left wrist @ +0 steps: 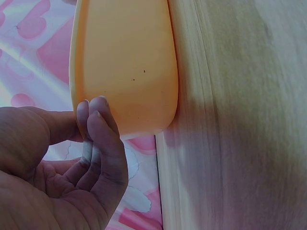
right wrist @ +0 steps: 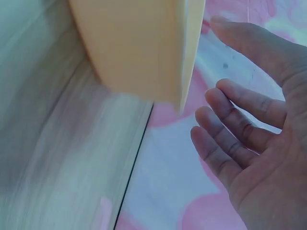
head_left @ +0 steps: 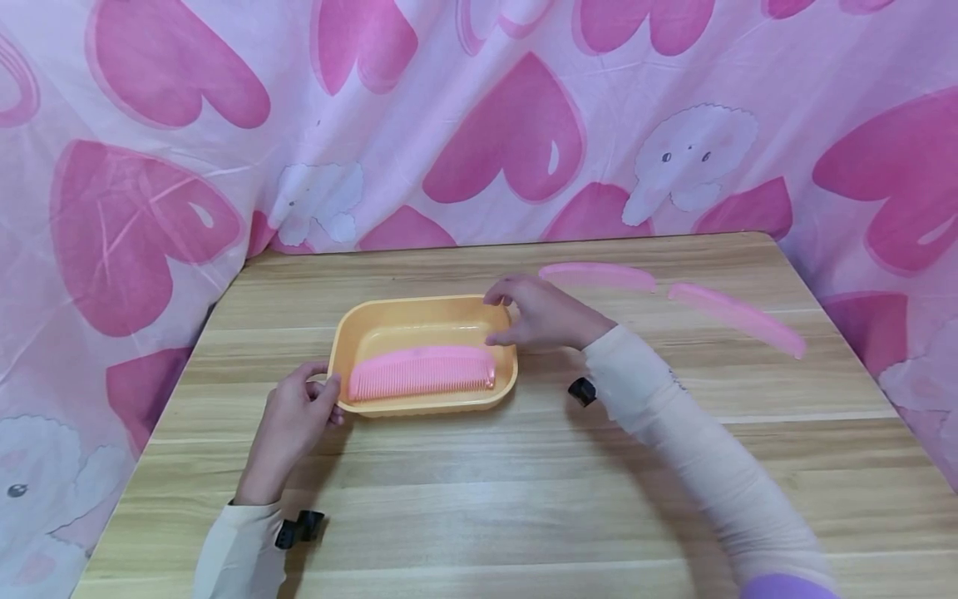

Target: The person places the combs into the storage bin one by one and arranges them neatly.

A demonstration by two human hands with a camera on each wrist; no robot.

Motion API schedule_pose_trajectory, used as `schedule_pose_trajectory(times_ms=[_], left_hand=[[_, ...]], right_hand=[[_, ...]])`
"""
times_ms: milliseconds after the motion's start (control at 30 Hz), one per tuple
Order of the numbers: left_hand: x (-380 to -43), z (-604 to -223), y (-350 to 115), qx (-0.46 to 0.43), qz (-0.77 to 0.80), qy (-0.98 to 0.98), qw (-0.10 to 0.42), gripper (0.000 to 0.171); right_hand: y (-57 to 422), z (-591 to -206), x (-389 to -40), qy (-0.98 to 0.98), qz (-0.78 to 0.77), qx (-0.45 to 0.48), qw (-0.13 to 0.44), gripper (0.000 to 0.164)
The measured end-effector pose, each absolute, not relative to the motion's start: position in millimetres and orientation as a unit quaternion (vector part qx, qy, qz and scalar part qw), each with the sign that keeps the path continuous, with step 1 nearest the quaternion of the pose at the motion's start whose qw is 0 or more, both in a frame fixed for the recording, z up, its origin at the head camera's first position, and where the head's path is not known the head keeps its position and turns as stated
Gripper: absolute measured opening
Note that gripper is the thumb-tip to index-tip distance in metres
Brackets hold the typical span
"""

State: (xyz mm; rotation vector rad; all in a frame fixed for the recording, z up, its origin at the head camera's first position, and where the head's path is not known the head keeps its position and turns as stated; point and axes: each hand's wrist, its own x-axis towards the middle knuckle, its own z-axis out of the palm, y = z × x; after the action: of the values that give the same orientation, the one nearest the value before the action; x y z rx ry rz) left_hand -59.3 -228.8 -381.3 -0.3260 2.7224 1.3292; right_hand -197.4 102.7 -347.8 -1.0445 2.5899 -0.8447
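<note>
A yellow-orange plastic basin (head_left: pixel 427 408) sits on the wooden table, with a pink comb (head_left: pixel 422 366) lying inside along its near side, teeth toward the person. My left hand (head_left: pixel 292 420) pinches the basin's near left corner; in the left wrist view the fingers (left wrist: pixel 108 143) lie on the outer wall and the thumb is at the rim. Over the basin's right end is my right hand (head_left: pixel 554 314), thumb and fingers spread. The right wrist view shows that hand's palm (right wrist: pixel 259 187) with nothing in it, its fingertips a little off the basin's rim (right wrist: pixel 189 62).
Two more pink combs, one at the back (head_left: pixel 599 275) and one farther right (head_left: pixel 737 319), lie on the table (head_left: pixel 479 507). A pink curtain (head_left: pixel 509 125) with hearts hangs behind the table's back edge. Black clip-like pieces (head_left: pixel 301 529) show at both wrists.
</note>
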Motion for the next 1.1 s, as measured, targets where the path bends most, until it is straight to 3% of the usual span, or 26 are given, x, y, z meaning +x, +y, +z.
schedule_pose_trajectory(times_ms=[367, 767, 1100], left_hand=[[-58.4, -382.0, -229.6, -0.104, 0.435, 0.894, 0.042, 0.041], [-59.1, -381.1, -230.0, -0.106, 0.430, 0.895, 0.049, 0.043], [-59.2, -382.4, -229.7, -0.106, 0.433, 0.894, 0.050, 0.044]], right_hand=[[159.7, -364.0, -210.8, 0.897, -0.303, -0.312, 0.075, 0.056], [219.8, -380.8, -229.3, 0.932, -0.282, -0.214, 0.081, 0.059], [250.6, -382.0, -247.4, 0.944, -0.270, -0.145, 0.125, 0.064]])
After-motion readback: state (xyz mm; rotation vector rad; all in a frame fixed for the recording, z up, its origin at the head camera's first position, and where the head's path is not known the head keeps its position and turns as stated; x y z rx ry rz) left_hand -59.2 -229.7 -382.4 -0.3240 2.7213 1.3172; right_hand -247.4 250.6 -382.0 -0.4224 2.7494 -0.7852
